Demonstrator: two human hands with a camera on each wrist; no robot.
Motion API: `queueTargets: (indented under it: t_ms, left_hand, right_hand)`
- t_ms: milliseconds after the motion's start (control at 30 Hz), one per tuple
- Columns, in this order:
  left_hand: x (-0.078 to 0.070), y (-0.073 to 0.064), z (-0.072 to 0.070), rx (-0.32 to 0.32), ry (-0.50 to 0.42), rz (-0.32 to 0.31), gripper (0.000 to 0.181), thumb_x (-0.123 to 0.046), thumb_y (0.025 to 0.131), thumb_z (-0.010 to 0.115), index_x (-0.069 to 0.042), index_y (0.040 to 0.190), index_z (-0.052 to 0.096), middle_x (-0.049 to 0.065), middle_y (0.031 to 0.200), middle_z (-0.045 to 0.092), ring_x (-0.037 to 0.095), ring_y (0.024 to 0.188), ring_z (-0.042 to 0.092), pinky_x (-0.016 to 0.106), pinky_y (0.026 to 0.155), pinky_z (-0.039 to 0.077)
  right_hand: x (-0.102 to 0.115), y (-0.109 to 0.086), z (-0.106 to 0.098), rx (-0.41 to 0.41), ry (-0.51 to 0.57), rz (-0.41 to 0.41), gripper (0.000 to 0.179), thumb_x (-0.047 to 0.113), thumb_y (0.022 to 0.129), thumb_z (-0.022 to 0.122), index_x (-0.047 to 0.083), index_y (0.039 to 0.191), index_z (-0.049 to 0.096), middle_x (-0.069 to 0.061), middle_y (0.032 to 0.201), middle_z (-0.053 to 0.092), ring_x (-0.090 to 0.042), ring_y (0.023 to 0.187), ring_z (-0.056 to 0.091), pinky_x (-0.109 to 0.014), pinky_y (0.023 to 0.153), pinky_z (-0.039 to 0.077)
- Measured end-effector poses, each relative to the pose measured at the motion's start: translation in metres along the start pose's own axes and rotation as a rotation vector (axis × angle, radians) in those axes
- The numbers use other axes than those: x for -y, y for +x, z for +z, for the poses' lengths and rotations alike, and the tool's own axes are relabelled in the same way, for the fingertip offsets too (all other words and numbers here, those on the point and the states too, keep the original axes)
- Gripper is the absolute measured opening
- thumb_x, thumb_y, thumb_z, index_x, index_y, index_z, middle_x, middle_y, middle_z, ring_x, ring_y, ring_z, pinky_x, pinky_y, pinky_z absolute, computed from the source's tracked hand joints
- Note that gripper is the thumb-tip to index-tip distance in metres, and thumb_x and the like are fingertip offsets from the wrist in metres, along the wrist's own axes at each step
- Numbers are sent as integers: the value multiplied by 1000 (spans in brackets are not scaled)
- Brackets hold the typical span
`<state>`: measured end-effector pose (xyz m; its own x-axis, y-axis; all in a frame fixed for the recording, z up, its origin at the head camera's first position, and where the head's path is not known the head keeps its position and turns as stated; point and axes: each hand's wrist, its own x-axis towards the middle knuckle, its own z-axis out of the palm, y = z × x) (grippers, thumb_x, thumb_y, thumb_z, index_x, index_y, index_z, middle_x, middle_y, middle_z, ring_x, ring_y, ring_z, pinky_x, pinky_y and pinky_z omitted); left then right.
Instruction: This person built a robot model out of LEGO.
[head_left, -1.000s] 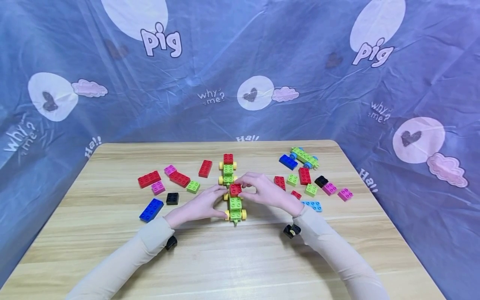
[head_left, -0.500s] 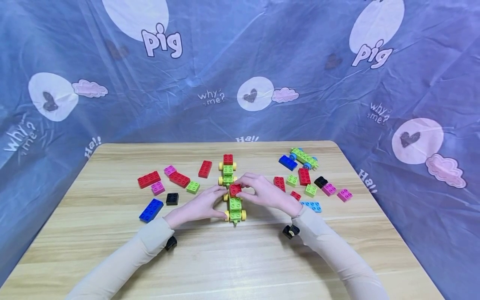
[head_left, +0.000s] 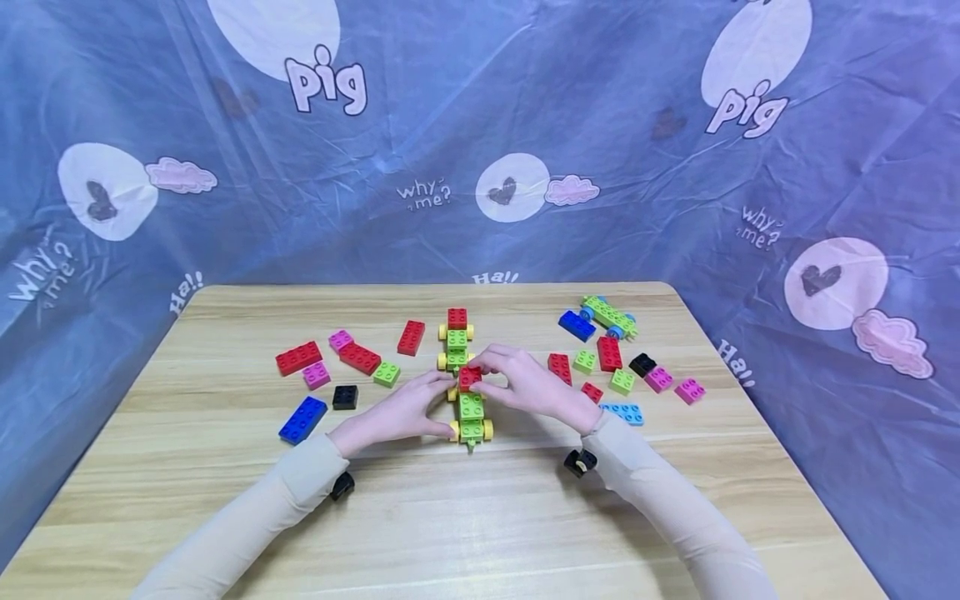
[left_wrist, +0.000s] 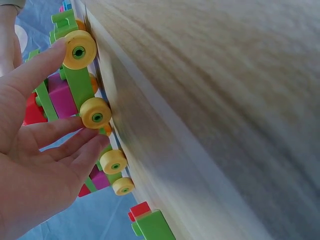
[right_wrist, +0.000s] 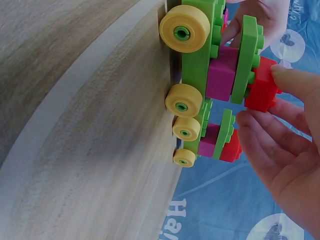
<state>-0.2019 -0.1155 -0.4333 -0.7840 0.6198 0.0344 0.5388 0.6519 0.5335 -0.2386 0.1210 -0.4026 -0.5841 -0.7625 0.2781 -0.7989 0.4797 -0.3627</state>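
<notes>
Two toy cars with yellow wheels stand in line at the middle of the table. On the nearer toy car [head_left: 471, 407], a green base carries a purple brick [right_wrist: 222, 73], a green plate [right_wrist: 245, 60] and a red brick [right_wrist: 262, 84] on top. My right hand [head_left: 521, 379] pinches that red brick between thumb and fingers. From the left, my left hand [head_left: 397, 408] steadies the same car, its thumb on the near wheel [left_wrist: 80, 50] and fingers at the other wheel [left_wrist: 95, 113]. The farther toy car [head_left: 456, 339] has a similar stack with its own red brick [head_left: 457, 317].
Loose bricks lie to the left, among them a blue brick [head_left: 303, 419], a black brick [head_left: 345, 397] and a red brick [head_left: 298, 358]. On the right are more bricks, a light blue brick [head_left: 624, 413] and a green base with blue wheels [head_left: 609, 317].
The red brick under my right fingers has shifted very slightly away from me. My left hand and both cars look unmoved.
</notes>
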Motion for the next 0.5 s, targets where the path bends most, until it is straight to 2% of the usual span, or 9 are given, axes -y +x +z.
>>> queueTargets:
  t_ms: [500]
  left_hand:
    - [-1, 1, -1, 12, 12, -11, 85, -38, 79, 81, 8, 142, 46, 24, 146, 49, 38, 135, 49, 51, 115, 40]
  right_hand:
    - [0, 2, 0, 14, 63, 50, 32, 23, 92, 69, 5, 118, 67, -10, 110, 72, -19, 96, 71, -28, 87, 60]
